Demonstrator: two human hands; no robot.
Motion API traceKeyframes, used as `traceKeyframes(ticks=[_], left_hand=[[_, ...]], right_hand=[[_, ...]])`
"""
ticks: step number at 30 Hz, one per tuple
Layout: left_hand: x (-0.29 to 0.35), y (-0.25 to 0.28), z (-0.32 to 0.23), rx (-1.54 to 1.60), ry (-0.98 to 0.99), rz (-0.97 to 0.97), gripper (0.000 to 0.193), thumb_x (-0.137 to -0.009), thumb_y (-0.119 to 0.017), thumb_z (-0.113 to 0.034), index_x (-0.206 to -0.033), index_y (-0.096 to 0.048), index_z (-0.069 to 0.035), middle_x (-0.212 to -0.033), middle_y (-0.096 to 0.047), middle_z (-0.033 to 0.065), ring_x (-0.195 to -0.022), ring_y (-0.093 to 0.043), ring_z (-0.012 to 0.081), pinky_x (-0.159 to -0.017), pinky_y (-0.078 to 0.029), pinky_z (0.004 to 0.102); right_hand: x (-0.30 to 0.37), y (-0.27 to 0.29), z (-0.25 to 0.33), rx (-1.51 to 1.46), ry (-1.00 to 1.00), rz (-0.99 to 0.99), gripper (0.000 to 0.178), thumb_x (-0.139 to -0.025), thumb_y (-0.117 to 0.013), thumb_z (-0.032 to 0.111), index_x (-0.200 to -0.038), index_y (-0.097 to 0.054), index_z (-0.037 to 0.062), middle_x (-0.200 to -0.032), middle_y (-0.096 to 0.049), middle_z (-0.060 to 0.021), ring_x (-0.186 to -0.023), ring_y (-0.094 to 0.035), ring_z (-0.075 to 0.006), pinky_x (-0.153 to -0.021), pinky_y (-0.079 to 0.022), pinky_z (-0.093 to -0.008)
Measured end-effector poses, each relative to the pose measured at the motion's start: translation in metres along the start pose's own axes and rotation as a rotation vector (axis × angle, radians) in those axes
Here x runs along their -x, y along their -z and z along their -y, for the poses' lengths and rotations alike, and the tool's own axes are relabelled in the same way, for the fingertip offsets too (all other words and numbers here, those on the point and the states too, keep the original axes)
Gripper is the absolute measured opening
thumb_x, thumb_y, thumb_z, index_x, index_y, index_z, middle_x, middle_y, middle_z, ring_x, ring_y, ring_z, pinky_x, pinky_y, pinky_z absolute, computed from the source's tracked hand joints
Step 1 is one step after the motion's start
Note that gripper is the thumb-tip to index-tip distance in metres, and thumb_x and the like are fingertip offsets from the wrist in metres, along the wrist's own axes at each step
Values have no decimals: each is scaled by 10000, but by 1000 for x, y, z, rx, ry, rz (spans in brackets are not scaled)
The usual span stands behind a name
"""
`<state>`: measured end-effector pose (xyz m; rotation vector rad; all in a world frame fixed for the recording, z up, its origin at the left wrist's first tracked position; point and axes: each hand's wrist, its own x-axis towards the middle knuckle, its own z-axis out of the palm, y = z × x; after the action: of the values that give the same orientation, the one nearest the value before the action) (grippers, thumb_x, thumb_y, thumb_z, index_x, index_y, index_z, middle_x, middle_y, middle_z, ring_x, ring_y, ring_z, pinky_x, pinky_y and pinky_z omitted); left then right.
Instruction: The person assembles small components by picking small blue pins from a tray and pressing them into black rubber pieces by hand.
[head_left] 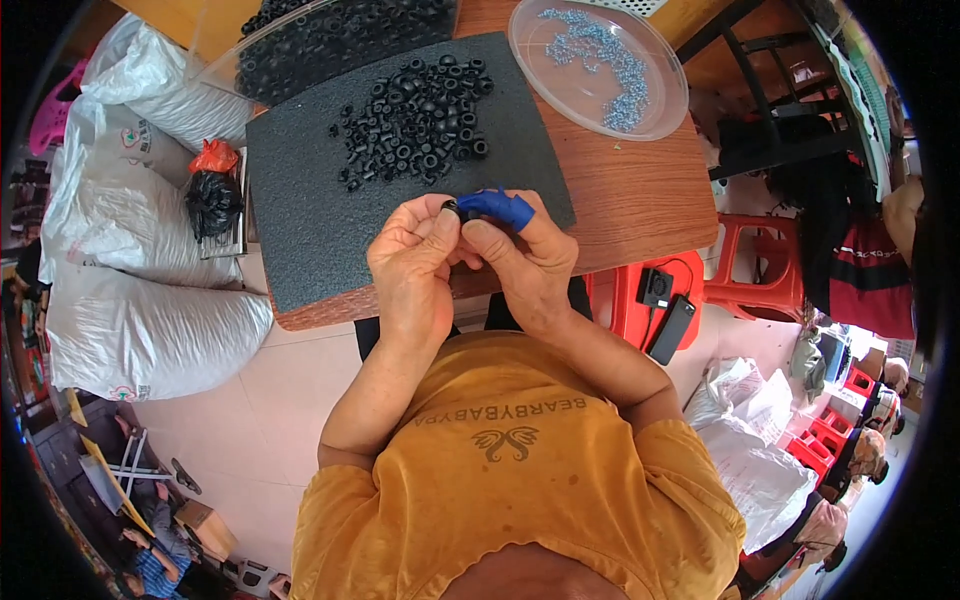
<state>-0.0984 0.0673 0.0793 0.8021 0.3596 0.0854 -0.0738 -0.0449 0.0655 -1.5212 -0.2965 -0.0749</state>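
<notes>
In front of my chest both hands meet over the near edge of a dark grey foam mat [300, 220]. A small black plastic part [450, 206] is pinched between the thumb and fingertips of my left hand [412, 262]. My right hand [530, 262], with blue wrapping [505, 208] round its index finger, presses thumb against finger right beside that part. What sits in the right fingertips is mostly hidden. Just beyond my hands, a loose pile of small black ring-shaped parts [415, 120] lies on the mat.
A clear bin [345, 50] full of black parts stands behind the mat. On the wooden table [640, 210], a round translucent tray [655, 115] holds tiny light-blue pieces. White sacks [160, 330] stand at left. A red stool [630, 310] at right carries a phone [672, 328].
</notes>
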Motion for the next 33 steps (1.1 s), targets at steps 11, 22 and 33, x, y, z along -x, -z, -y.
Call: traceKeyframes(ticks=[11, 22, 33], left_hand=[[1, -3, 4, 0, -106, -74, 156, -856, -600, -27, -985, -524, 15, -807, -619, 74, -629, -574, 113, -579, -494, 238], [-1, 8, 4, 108, -40, -75, 123, -838, -604, -5, -954, -563, -11, -844, -640, 67, -670, -588, 94, -597, -487, 214], [1, 9, 5, 109, -73, -76, 143, -831, -615, -4, -958, -550, 5, -821, -637, 80, -652, -598, 121, -572, -495, 233]], right_hand=[[-2, 2, 0, 278, 228, 13, 213, -772, -666, 0, -984, -658, 15, -898, -602, -62, -790, -534, -145, -657, -433, -250], [-3, 0, 13, 307, 157, 38, 362, -734, -705, 62, -1087, -627, 41, -984, -597, -92, -857, -534, -206, -722, -441, -295], [2, 8, 13, 350, 74, 146, 594, -735, -723, 24, -1279, -484, 27, -1013, -612, -76, -845, -603, -137, -683, -498, -234]])
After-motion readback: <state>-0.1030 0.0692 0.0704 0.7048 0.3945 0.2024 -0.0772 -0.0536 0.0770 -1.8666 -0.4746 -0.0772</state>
